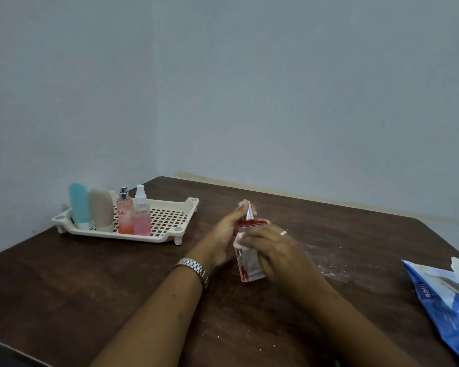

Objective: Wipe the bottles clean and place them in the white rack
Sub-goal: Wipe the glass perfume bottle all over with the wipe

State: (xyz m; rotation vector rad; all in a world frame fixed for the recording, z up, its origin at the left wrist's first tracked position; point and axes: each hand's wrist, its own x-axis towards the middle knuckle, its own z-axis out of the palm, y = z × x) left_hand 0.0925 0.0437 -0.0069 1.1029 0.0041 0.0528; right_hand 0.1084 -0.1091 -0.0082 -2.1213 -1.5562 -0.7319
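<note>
A clear bottle with red markings (247,266) is held a little above the dark wooden table at centre. My left hand (227,234) grips its silver top and red shoulder. My right hand (273,250) pinches a small white wipe (240,241) against the bottle's side. The white rack (170,218) stands at the far left of the table. In its left half stand several bottles: a blue tube (79,205), a beige tube (100,209), an orange-pink spray bottle (124,213) and a pink spray bottle (141,213).
A blue wipes packet (445,295) with a white wipe sticking out lies at the right edge of the table (90,274). White crumbs and smears dot the tabletop right of the hands. Walls close off the back and left. The rack's right half holds nothing.
</note>
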